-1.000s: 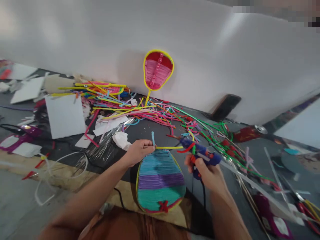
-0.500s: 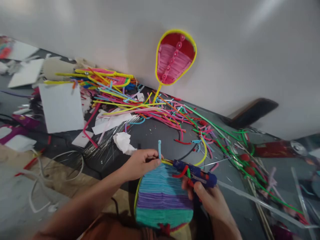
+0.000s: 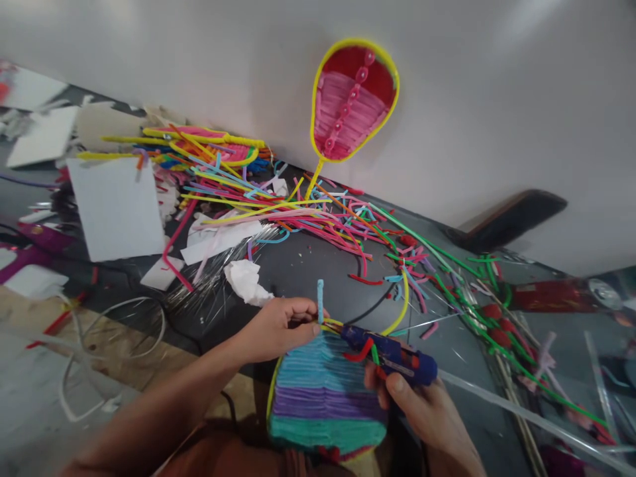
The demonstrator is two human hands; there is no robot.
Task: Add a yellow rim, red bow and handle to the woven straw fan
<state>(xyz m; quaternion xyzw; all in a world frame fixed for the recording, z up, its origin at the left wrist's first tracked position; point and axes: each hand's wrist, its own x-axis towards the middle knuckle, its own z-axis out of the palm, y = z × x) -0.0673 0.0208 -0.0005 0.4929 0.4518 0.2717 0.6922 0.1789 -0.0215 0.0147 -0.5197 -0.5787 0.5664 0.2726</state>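
Observation:
My left hand (image 3: 275, 326) pinches the top of a striped craft piece (image 3: 322, 391) made of light blue, purple and teal pipe cleaners with a yellow rim; a light blue pipe cleaner end (image 3: 320, 299) sticks up between its fingers. My right hand (image 3: 422, 411) is closed round a blue glue gun (image 3: 392, 351), whose nozzle points left at the top edge of the piece, close to my left fingertips. The piece rests over my lap at the bottom of the view.
A heap of coloured pipe cleaners (image 3: 278, 205) covers the dark floor ahead. A pink and red balloon-shaped piece (image 3: 352, 99) leans on the white wall. White sheets (image 3: 116, 209), crumpled tissue (image 3: 243, 281), a dark phone (image 3: 507, 215), a red can (image 3: 556, 295) and white cord (image 3: 99, 344) lie around.
The view dropped and shifted closer. The glue gun moved left until its nozzle reached the top edge of the striped piece. My left hand kept its pinch on the top.

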